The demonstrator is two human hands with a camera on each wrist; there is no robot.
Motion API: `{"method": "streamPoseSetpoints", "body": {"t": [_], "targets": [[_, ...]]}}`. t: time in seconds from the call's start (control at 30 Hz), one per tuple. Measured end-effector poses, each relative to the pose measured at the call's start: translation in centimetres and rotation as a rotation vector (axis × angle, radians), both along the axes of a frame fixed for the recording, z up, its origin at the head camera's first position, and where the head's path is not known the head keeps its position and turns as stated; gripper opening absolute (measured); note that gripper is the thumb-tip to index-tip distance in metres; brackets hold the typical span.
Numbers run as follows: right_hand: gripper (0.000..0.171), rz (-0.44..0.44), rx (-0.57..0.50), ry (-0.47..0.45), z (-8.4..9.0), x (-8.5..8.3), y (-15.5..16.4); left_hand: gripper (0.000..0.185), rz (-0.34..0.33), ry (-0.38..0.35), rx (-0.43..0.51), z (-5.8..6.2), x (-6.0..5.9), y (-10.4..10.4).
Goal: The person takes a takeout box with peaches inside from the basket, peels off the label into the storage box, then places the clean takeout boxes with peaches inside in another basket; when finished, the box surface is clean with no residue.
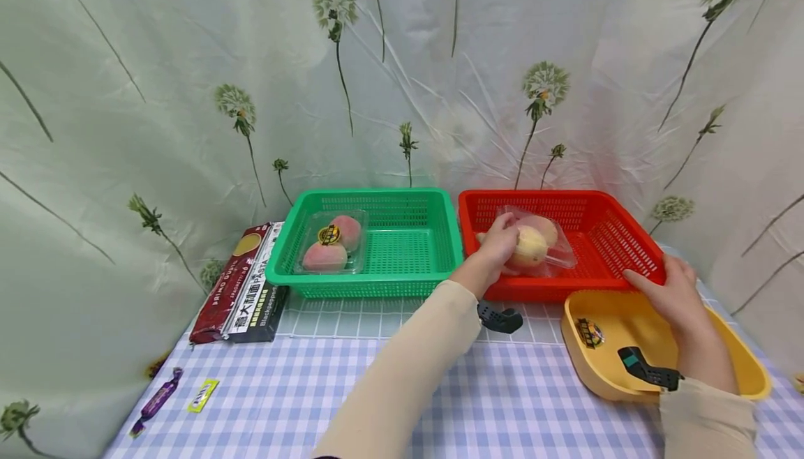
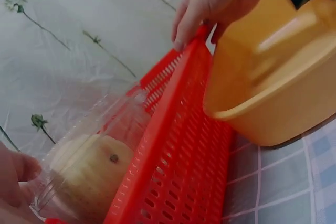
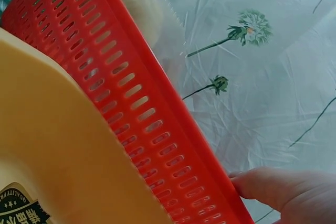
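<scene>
A clear plastic box of pale yellow, pear-like fruit (image 1: 530,246) is at the left part of the red basket (image 1: 593,253), tilted. My left hand (image 1: 500,239) grips the box by its left side; some fingers are hidden behind the plastic. In the left wrist view, the fruit (image 2: 97,169) shows through the plastic, beside the basket's red wall (image 2: 173,145). My right hand (image 1: 675,291) holds the basket's front right corner, with the thumb (image 3: 257,184) on the rim in the right wrist view.
A yellow tub (image 1: 628,347) with a black sticker stands before the red basket, beneath my right forearm. Left of it, a green basket (image 1: 402,281) holds a box of peaches (image 1: 326,257). Pasta packs (image 1: 235,284), a purple candy (image 1: 157,402) and a yellow sachet (image 1: 204,395) lie farther left.
</scene>
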State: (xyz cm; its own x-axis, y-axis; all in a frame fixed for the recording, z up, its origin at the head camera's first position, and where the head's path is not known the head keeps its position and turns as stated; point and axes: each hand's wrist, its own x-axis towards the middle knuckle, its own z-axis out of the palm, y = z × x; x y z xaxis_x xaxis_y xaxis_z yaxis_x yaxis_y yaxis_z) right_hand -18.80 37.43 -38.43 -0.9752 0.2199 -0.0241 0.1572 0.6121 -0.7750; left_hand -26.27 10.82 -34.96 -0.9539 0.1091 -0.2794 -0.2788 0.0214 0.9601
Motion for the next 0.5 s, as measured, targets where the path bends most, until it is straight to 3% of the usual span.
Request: {"method": "streamPoseSetpoints", "body": {"t": [0.2,0.37,0.5], "targets": [[0.088,-0.007,-0.01,0.001,0.1,0.0,-0.2,0.052,-0.065,-0.018,-0.09,-0.5,-0.5,0.2],[0.088,-0.004,-0.012,0.009,0.2,-0.1,-0.3,0.065,-0.131,-0.072,-0.093,-0.9,-1.0,-0.1],[0.089,-0.005,-0.024,-0.001,0.1,-0.1,-0.4,0.067,-0.215,-0.053,-0.136,-1.2,-1.3,-0.2]]}}
